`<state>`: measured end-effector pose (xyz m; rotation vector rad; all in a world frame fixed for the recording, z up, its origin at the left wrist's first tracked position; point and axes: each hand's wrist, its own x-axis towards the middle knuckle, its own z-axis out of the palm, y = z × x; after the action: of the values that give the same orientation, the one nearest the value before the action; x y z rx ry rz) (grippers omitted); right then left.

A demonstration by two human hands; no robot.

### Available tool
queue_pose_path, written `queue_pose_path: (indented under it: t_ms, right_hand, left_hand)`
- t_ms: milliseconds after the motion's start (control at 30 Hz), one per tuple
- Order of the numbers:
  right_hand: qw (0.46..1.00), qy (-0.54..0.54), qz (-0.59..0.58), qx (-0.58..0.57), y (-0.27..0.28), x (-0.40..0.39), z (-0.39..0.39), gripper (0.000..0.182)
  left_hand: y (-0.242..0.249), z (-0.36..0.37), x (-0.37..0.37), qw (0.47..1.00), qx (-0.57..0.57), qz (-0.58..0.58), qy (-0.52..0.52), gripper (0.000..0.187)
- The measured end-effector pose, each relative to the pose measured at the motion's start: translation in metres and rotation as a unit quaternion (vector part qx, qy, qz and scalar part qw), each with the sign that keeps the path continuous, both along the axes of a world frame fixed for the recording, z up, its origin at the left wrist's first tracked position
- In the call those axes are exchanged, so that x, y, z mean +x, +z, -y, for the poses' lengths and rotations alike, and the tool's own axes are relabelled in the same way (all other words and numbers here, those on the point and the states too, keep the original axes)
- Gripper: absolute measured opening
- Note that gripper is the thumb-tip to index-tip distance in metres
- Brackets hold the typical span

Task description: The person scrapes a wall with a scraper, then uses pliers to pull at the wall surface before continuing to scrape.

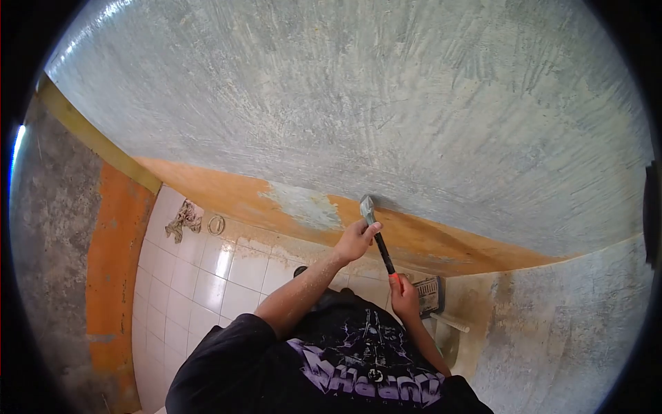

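My left hand is closed round the upper part of a long-handled scraper, just below its metal head. My right hand grips the red lower end of the same black handle. The scraper's head touches or nearly touches the wall, close to where the grey scraped surface meets an orange painted band. Fine scrape marks cover the grey part. A pale patch breaks the orange band to the left of the tool. Dust lies on my left forearm.
White floor tiles lie below, with a crumpled cloth and a ring-shaped object near the wall. A dark slotted crate and a pale pipe are at lower right. Side walls stand left and right.
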<state>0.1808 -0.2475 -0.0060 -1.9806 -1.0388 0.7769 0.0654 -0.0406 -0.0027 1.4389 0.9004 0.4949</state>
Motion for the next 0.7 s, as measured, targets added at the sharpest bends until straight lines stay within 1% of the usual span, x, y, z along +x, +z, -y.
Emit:
queue_pose_path:
  t_ms: [100,167,233,267,333,367,467,500,567,600,633,700]
  right_hand:
    - [1.0,-0.001,-0.007,0.008,0.003,0.003,0.003,0.029]
    - [1.0,0.002,0.002,0.009,0.0,0.006,0.0,0.029]
    - [0.999,0.023,0.034,0.004,0.0,0.002,-0.014,0.029]
    - [0.998,0.035,0.049,0.001,0.0,0.0,-0.018,0.029]
    - [0.999,0.026,0.027,-0.009,0.009,-0.003,-0.016,0.028]
    - [1.0,0.022,0.016,-0.012,0.012,-0.004,-0.016,0.028]
    - [1.0,0.011,-0.018,0.003,-0.004,0.004,-0.003,0.028]
    - [1.0,0.018,-0.001,0.02,-0.001,0.004,-0.008,0.028]
    - [0.998,0.025,0.031,0.053,0.003,0.0,-0.015,0.028]
    - [0.999,0.026,0.034,0.034,0.004,-0.003,-0.018,0.029]
    - [0.999,0.027,0.036,0.015,0.004,-0.009,-0.021,0.03]
    - [0.999,0.023,0.026,-0.005,0.006,-0.014,-0.023,0.03]
  left_hand:
    - [0.01,0.004,0.004,0.998,0.009,-0.058,-0.032,0.045]
    - [-0.001,-0.001,-0.001,1.0,0.016,-0.007,0.005,0.044]
    - [-0.001,-0.008,-0.013,0.999,0.008,0.036,0.031,0.043]
    - [-0.001,-0.008,-0.011,0.999,0.008,0.038,0.034,0.043]
    - [0.007,-0.008,-0.016,0.998,0.009,0.036,0.048,0.043]
    - [0.013,-0.006,-0.016,1.0,-0.009,0.01,0.024,0.043]
    - [-0.002,-0.003,-0.004,1.0,-0.002,-0.006,-0.007,0.043]
    - [0.003,-0.005,-0.005,1.0,-0.005,-0.017,-0.016,0.045]
    - [0.013,-0.009,-0.018,1.0,-0.015,-0.001,0.0,0.045]
    - [0.015,-0.012,-0.025,1.0,-0.019,0.007,0.005,0.045]
    - [0.004,-0.018,-0.03,1.0,-0.015,0.004,-0.003,0.045]
    - [0.001,-0.018,-0.026,1.0,-0.014,-0.002,0.001,0.045]
